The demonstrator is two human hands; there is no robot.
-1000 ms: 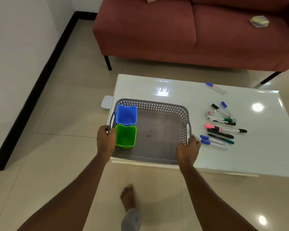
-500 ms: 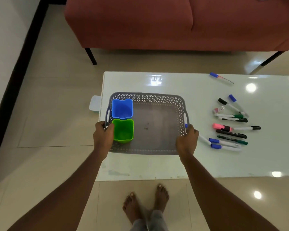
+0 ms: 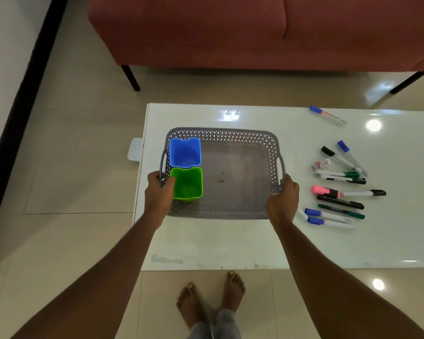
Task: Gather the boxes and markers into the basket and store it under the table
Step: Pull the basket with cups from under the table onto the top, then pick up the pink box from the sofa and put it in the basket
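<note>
A grey perforated basket (image 3: 233, 135) sits on the white table (image 3: 230, 243), near its left end. Inside it, against the left wall, a blue box (image 3: 185, 152) stands behind a green box (image 3: 187, 183). My left hand (image 3: 158, 192) grips the basket's left handle and my right hand (image 3: 283, 196) grips the right handle. Several markers (image 3: 338, 192) lie loose on the table to the right of the basket. One blue-capped marker (image 3: 327, 115) lies apart near the far edge.
A red sofa (image 3: 230, 33) stands beyond the table on dark legs. A small white object (image 3: 134, 149) sticks out past the table's left edge. Tiled floor surrounds the table; my bare feet (image 3: 211, 299) stand at its near edge. A wall with dark skirting runs along the left.
The basket, held by both hands, has moved from the table's near-left edge further onto the tabletop. The view has tilted down, showing both feet.
</note>
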